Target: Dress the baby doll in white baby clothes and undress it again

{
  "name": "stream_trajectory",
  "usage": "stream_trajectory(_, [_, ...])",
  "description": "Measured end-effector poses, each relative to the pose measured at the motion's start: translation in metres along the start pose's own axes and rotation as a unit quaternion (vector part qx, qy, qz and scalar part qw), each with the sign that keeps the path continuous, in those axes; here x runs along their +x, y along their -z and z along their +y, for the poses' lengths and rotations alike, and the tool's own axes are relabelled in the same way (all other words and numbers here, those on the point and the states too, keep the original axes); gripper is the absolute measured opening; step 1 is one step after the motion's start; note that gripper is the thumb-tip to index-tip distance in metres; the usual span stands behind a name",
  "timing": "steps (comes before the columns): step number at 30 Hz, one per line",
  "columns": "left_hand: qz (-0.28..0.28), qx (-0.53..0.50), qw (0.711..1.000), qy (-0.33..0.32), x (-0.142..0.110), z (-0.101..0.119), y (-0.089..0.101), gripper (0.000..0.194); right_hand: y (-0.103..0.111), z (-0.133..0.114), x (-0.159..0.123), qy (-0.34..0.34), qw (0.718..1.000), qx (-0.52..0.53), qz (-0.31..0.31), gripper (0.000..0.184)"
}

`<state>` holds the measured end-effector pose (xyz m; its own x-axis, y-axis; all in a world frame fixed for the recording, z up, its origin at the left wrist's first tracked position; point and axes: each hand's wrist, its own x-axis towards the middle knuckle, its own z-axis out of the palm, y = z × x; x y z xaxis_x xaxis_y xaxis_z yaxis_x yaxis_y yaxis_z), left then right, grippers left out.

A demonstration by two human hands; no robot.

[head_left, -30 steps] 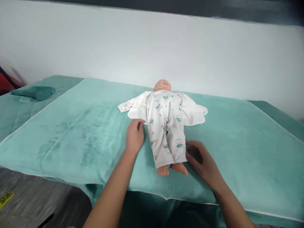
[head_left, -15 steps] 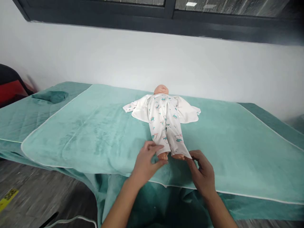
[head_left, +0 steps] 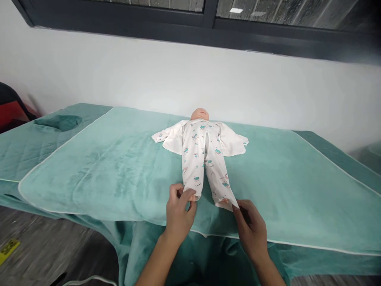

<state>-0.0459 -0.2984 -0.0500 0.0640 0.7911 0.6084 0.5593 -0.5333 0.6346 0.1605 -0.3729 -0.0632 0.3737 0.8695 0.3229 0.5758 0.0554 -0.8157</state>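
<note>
A baby doll lies on its back, its head toward the wall. It wears white printed baby pants and a white top whose panels spread out to both sides. My left hand is closed at the left trouser cuff, with thumb and fingers around the hem beside the doll's foot. On the other leg, my right hand pinches the outer corner of the cuff and pulls it out to the right. A foot shows partly inside that cuff.
A light green blanket with white piping covers the bed. Its front edge hangs near my wrists. A face hole is at the bed's left end. Behind are a white wall and a dark window frame. A red and black chair stands at left.
My left hand has moved left and closed on the left cuff, and the trouser legs are farther apart. My right hand has drawn its cuff slightly lower, covering more of the foot.
</note>
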Motion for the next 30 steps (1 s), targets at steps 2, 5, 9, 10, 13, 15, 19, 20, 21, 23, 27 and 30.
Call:
stream_trajectory(2, [0.003,-0.002,1.000,-0.003,0.000,0.001,0.002,0.018,0.001,-0.004,0.000,0.010,1.000,0.004,0.004,0.013])
stream_trajectory(5, [0.009,0.024,0.999,-0.044,-0.002,-0.002,0.004,0.020,0.003,-0.014,0.003,0.037,0.999,0.019,0.020,0.010])
stream_trajectory(9, [-0.011,0.071,0.992,-0.105,-0.006,-0.009,0.004,0.027,0.002,-0.020,0.010,0.078,0.997,0.015,0.007,0.007])
stream_trajectory(10, [-0.018,0.072,0.992,-0.104,-0.008,-0.010,0.003,0.026,0.000,-0.019,0.012,0.088,0.996,0.007,-0.010,0.007])
stream_trajectory(13, [-0.032,0.043,0.996,-0.068,-0.011,-0.014,0.000,0.020,-0.005,-0.012,0.012,0.109,0.991,-0.019,-0.077,0.007])
stream_trajectory(15, [-0.040,0.003,0.998,-0.046,-0.014,-0.015,0.000,0.018,-0.004,-0.007,0.010,0.113,0.988,-0.022,-0.108,0.007])
stream_trajectory(19, [-0.080,-0.085,0.992,-0.039,-0.014,-0.016,0.010,0.014,0.011,0.001,0.016,0.101,0.984,-0.008,-0.148,0.011])
stream_trajectory(20, [-0.086,-0.102,0.991,-0.027,-0.010,-0.017,0.013,0.011,0.015,0.004,0.023,0.090,0.986,-0.014,-0.143,0.015])
stream_trajectory(21, [-0.089,-0.112,0.990,-0.009,-0.005,-0.019,0.016,0.008,0.017,0.007,0.032,0.081,0.988,-0.027,-0.128,0.017])
stream_trajectory(23, [-0.081,-0.088,0.992,0.029,0.014,-0.024,0.016,0.008,0.015,0.016,0.059,0.083,0.991,-0.071,-0.081,0.015])
stream_trajectory(27, [-0.094,0.107,0.990,-0.005,0.069,-0.042,-0.002,0.024,-0.010,0.029,0.129,0.179,0.967,-0.173,-0.057,0.030])
stream_trajectory(30, [-0.115,0.222,0.968,-0.027,0.109,-0.055,-0.025,0.026,-0.032,0.027,0.173,0.213,0.939,-0.258,-0.081,0.030])
